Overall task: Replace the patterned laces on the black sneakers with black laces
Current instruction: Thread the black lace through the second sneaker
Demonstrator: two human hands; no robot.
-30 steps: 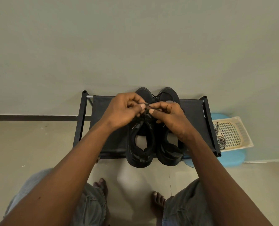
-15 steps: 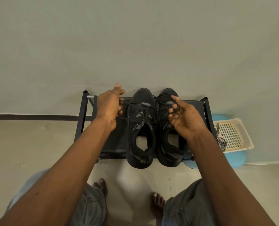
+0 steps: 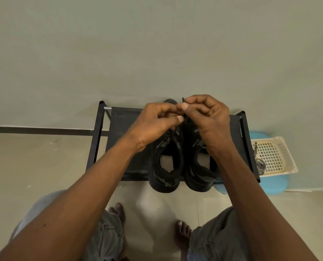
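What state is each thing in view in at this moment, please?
Left hand, pinching the black lace.
Right hand, fingers curled, pinching the black lace.
Black sneakers, upright side by side on the rack, heels overhanging its front edge.
Patterned laces, off the shoes, coiled in the basket.

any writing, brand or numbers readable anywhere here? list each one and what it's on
Left sneaker: short white print on the collar beside the opening, too small and blurred to read.
Right sneaker: similar white print in the same spot, also too small to read.
Black rack: no text visible.
Cream basket: no text visible.
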